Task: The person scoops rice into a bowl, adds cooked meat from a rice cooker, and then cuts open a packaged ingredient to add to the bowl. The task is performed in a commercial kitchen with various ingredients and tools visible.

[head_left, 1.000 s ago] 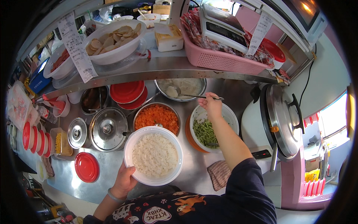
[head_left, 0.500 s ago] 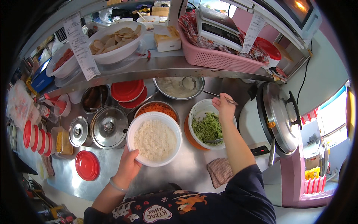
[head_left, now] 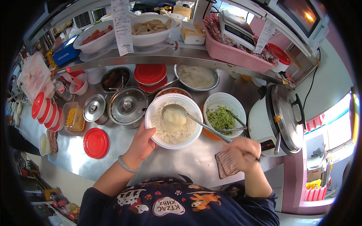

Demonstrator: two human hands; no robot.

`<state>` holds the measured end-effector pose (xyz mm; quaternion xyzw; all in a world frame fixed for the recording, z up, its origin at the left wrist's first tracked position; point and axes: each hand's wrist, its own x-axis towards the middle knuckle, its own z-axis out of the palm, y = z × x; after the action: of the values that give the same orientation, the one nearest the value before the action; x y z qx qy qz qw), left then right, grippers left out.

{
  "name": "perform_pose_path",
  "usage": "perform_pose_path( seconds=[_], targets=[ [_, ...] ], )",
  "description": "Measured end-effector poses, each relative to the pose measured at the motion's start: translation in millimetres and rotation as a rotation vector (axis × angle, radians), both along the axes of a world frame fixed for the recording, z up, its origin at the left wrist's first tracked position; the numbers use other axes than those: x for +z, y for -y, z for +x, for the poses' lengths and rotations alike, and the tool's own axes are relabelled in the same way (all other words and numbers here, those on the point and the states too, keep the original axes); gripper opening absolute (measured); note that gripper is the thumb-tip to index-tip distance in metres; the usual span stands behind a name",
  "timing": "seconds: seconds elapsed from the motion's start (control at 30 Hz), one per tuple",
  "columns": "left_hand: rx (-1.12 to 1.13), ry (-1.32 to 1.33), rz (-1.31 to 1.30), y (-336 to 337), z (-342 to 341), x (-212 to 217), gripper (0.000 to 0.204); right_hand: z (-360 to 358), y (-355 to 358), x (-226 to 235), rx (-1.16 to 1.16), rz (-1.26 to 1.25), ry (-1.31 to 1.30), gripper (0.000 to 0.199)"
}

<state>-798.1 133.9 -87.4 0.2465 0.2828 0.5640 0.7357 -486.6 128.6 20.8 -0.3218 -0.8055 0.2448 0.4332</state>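
My left hand (head_left: 141, 142) grips the left rim of a white plastic bowl (head_left: 148, 119) with white rice (head_left: 179, 136) in it, raised over the counter. My right hand (head_left: 246, 153), slightly blurred, is closed round the handle of a metal ladle (head_left: 205, 127). The ladle's head lies over the rice and carries a pale, thick, wet food (head_left: 175, 115). Behind the bowl stands a metal basin (head_left: 197, 78) of similar pale food. Beside it, to the right, a white tub (head_left: 239, 107) holds shredded green vegetable (head_left: 222, 119) and a spoon. Shredded orange food (head_left: 174, 91) is partly hidden behind the bowl.
A lidded steel pot (head_left: 128, 103) and a smaller one (head_left: 94, 108) stand left, near red lids (head_left: 96, 143). A large cooker (head_left: 260, 118) stands right. A folded brown cloth (head_left: 227, 165) lies at the front edge. The shelf (head_left: 169, 55) overhangs the back, bearing a pink basket (head_left: 233, 56).
The ladle has come out of the metal basin and over the rice bowl, bringing pale food. My right hand has moved nearer to me. The view has shifted, and my left hand still holds the bowl.
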Motion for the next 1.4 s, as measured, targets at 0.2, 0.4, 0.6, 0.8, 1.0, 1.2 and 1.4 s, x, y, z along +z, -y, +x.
perform_pose_path(
  seconds=[0.2,0.4,0.6,0.8,1.0,1.2,1.4],
  targets=[
    [0.008,0.038,0.024,16.5,-9.6,7.0,0.063,-6.7,17.1,24.5,0.084,0.495,0.333,0.032],
    [0.001,0.094,0.045,24.3,-15.7,10.5,0.061,-2.8,21.9,30.7,0.212,0.623,0.271,0.024],
    [0.021,0.090,0.089,27.4,-16.8,17.0,0.064,3.7,36.6,36.7,0.049,0.494,0.157,0.013],
    [0.015,0.061,0.162,27.3,-17.6,18.3,0.061,7.7,43.3,33.9,-0.139,-0.209,-0.164,0.008],
    [0.036,-0.053,0.203,31.4,-15.8,19.3,0.062,-10.3,51.6,27.9,0.002,-0.522,-0.417,0.008],
    [0.066,-0.061,0.139,33.0,-10.0,17.4,0.062,-33.1,33.8,13.5,-0.055,-0.051,-0.074,0.008],
    [0.054,-0.038,0.090,34.1,-16.9,13.1,0.062,-32.2,29.9,4.0,-0.108,-0.023,-0.077,0.009]
  ],
)
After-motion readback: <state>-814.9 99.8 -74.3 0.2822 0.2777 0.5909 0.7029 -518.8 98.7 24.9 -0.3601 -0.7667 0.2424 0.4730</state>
